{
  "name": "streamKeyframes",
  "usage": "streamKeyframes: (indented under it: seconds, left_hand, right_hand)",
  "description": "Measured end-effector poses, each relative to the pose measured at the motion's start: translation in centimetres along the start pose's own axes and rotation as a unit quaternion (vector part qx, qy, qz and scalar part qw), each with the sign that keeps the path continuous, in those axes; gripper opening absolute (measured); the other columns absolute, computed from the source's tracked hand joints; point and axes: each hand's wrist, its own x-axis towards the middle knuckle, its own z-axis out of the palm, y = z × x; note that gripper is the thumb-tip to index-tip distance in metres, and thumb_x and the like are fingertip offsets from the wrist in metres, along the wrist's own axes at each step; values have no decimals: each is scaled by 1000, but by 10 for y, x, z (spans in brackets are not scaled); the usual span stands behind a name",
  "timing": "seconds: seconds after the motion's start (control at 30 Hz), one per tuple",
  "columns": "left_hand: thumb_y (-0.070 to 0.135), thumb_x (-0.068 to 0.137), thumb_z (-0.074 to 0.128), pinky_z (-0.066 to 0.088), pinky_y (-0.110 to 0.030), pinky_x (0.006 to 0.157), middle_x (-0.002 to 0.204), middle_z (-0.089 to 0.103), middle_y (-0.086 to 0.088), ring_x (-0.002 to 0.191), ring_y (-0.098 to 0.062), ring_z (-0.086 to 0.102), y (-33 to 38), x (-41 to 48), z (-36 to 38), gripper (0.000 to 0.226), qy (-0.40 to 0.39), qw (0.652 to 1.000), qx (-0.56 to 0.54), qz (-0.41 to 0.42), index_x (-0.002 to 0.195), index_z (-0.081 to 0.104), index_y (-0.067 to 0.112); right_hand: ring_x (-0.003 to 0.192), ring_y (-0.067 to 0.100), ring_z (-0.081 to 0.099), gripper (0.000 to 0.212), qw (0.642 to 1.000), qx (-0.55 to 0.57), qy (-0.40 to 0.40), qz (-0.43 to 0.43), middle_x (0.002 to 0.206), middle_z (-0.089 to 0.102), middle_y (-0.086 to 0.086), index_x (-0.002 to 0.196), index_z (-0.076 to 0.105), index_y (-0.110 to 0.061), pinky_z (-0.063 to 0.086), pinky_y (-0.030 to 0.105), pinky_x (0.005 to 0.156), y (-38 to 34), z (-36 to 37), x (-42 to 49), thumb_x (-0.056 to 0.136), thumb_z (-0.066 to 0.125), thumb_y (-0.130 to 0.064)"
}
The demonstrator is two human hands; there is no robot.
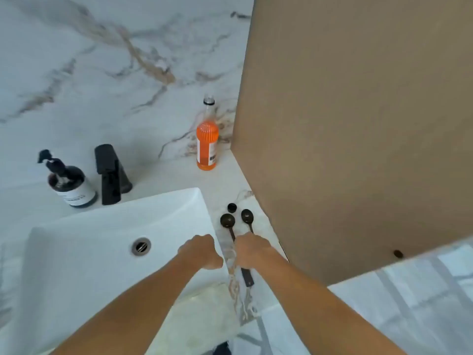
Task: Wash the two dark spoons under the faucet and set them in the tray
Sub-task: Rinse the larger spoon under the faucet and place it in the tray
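From my head camera, both my bare forearms reach in from six o'clock. My left hand (201, 252) is curled into a loose fist, holding nothing, knuckles over the right rim of the white rectangular ceramic sink (76, 252). My right hand (252, 252) is palm down over the handles of the two dark spoons; its fingers are hidden beneath it, so I cannot tell whether they are clamped on a handle or only resting.

The two spoons lie side by side on the marble counter (163, 175) at three o'clock of the sink, bowls pointing to twelve o'clock. The round-bowled dark spoon (227, 220) sits left, the oval-bowled dark spoon (247, 216) just right of it. A flat dark handle end (247, 277) pokes out below my right wrist. A small black round cap (232, 207) rests just beyond the bowls.

The matte black angular faucet (108, 172) stands at the sink's twelve o'clock, with a dark pump bottle (69, 183) at its nine o'clock. A tall clear bottle of orange liquid (207, 139), uncapped, stands in the corner against a plain brown panel (358, 124). The wall and counter are white marble veined brown and grey. The basin is smooth, with a round metal drain (141, 246).
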Motion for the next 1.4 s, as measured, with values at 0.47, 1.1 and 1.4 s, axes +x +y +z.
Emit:
streamKeyframes:
  seconds: [0.47, 1.1, 1.4]
  left_hand:
    - [29, 85, 62, 58, -27, 57, 69, 75, -12, 60, -17, 73, 35, 61, 37, 27, 35, 936, -346, -59, 65, 67, 11]
    - [15, 92, 51, 39, -23, 44, 69, 69, -3, 45, -14, 56, -166, -12, -93, 22, 298, 771, -546, -134, 77, 66, 17]
    - [50, 95, 48, 33, -18, 36, 69, 70, -6, 36, -15, 48, -205, 24, -185, 48, 239, 778, -568, -120, 86, 66, 7]
  right_hand:
    - [82, 17, 65, 8, 951, 308, 34, 19, 91, 67, -2, 92, 63, -16, 53, 28, 69, 29, 37, 49, 86, 60, -18]
    - [66, 25, 46, 9, 862, 477, -139, -98, 73, 74, 5, 84, 53, -8, 39, 27, 52, -108, 9, 35, 91, 57, -9]
    - [64, 22, 46, 6, 847, 510, -132, -64, 75, 74, 5, 87, 60, -9, 44, 33, 63, -171, 0, 58, 91, 56, -10]
